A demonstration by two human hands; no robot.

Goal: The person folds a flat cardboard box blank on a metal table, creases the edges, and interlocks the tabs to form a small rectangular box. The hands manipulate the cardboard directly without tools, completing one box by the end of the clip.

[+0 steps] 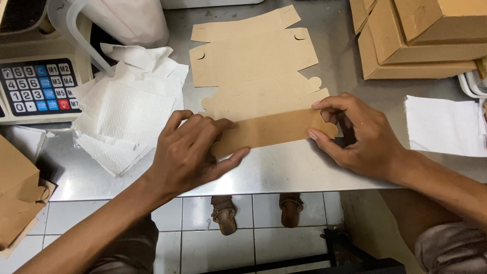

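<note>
Brown card made up the flat box blank point(258, 76) you worked on: it lay on the steel table point(284, 170), its near flap point(271, 131) folded up toward you. Your left hand point(195, 152) pressed flat on the flap's left end, fingers together and closed on nothing; your right hand point(355, 134) pinched the right end between thumb and fingertips.

Uneven pressure could have pulled the fold off its score and creased the panel, and the smooth steel could have let the blank slide away from you.

You had one blank in hand, one heap of white paper sheets point(132, 114) to the left, one more white sheet point(444, 124) to the right, one scale with a keypad point(35, 86) far left, and at least three folded boxes point(421, 38) stacked far right.
</note>
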